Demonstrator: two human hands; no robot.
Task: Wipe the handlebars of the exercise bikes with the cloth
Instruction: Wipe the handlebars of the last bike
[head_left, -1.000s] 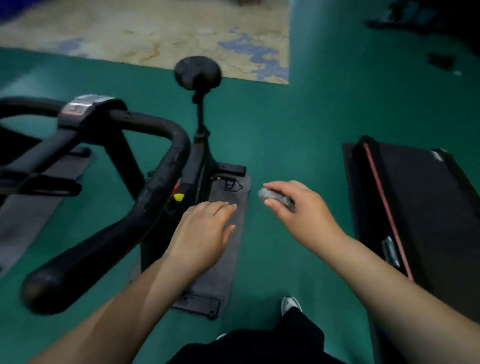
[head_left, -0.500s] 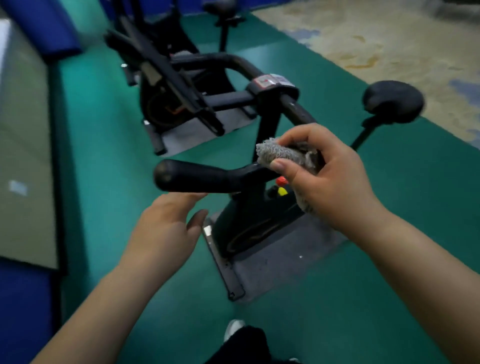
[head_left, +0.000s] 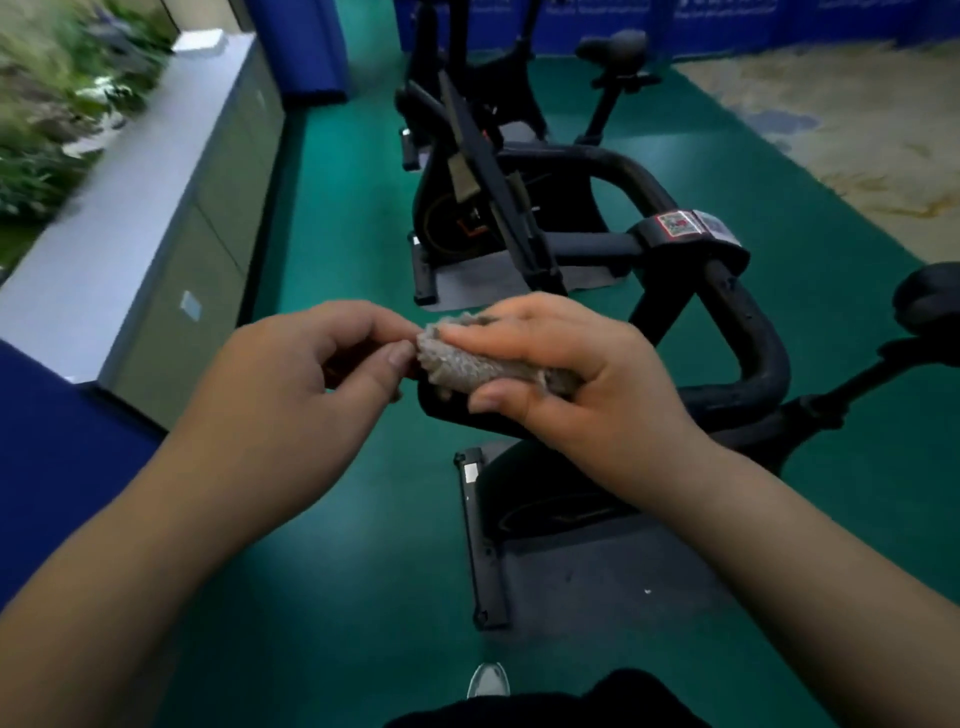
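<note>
right hand (head_left: 587, 384): fingers and thumb curled round a grey cloth (head_left: 467, 364), clamping it against the near grip end of the handlebar.
left hand (head_left: 311, 374): fingers curled, thumb and forefinger pinching the left edge of the cloth.
cloth: bunched, nubbly grey fabric, wrapped over the tip of the handlebar between both hands.
handlebar (head_left: 748, 332): black padded loop of the near exercise bike (head_left: 550, 514), curving away to the right and back to a centre clamp bearing printed stickers (head_left: 691, 224).
near exercise bike: stands on a grey mat (head_left: 597, 587) on the green floor (head_left: 337, 571); black saddle (head_left: 930, 296) at the right edge.
second exercise bike (head_left: 483, 208): farther back, on its own mat, saddle (head_left: 613, 47) visible.
left side: grey cabinet (head_left: 171, 218) along the wall, blurred foliage behind it.
bottom edge: dark trouser leg and a pale shoe tip (head_left: 488, 680).
</note>
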